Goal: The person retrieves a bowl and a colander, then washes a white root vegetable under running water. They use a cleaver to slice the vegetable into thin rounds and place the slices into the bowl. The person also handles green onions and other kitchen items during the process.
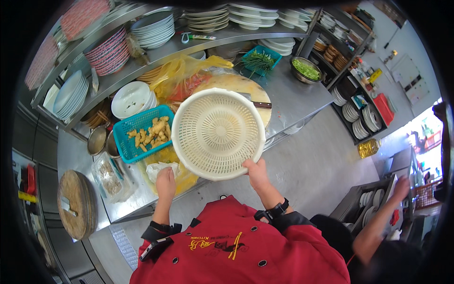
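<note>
My right hand [257,174] grips the near right rim of a cream plastic colander [220,133], which is empty and covers part of the round chopping board [264,94]. Near a crumpled white plastic bag [159,171], my left hand [166,181] is closed; whether it pinches the bag cannot be told. Ginger roots [152,133] lie in a teal plastic basket [122,143] left of the colander. A cleaver with a dark wooden handle [261,105] rests on the board behind the colander. Yellow plastic bags [170,80] lie beyond it, one with red contents.
Green herbs [260,61] fill another teal basket at the back, beside a metal bowl of chopped greens [305,69]. Plates and bowls [153,28] are stacked on a steel shelf. Round wooden boards [76,206] stand at the left. Another person's arm [377,227] is at the right.
</note>
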Motion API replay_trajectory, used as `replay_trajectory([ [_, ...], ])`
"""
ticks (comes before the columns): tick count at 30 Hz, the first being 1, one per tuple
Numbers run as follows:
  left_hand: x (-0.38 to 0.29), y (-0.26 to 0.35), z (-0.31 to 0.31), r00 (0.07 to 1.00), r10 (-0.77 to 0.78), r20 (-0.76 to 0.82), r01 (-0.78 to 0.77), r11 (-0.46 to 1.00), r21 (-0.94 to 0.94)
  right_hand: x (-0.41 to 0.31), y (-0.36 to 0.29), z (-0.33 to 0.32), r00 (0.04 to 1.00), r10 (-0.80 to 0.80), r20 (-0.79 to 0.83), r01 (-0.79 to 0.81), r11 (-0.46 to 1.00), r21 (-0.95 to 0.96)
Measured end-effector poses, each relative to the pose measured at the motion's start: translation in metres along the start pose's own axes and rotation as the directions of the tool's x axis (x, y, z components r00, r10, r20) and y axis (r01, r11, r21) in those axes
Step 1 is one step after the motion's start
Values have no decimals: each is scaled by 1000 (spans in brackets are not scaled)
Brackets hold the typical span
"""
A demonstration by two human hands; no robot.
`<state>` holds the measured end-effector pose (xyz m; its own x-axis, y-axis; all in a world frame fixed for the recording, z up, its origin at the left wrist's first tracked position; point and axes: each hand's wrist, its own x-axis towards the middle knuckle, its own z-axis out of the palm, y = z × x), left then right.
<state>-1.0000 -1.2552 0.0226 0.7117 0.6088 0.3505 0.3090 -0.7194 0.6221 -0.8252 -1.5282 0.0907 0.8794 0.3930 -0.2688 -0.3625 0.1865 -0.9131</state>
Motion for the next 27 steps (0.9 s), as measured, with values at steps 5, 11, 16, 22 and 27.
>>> replay_trajectory([
  [5,-19,29,-2,990,-63,128,84,983,-166,-11,10,-11,984,-141,-109,138,990,-34],
  [11,-30,47,14,947,-28,319,117,958,-261,-38,9,-35,951,125,-284,-73,980,186],
  [16,-43,64,46,867,27,498,164,927,-336,-74,11,-66,931,176,-319,-80,953,292],
  [22,-52,104,87,711,46,702,192,947,-256,-92,19,-143,876,306,-374,-153,910,385],
  [27,-44,132,140,689,162,707,52,961,-271,-80,41,-248,805,407,-432,-160,850,502],
])
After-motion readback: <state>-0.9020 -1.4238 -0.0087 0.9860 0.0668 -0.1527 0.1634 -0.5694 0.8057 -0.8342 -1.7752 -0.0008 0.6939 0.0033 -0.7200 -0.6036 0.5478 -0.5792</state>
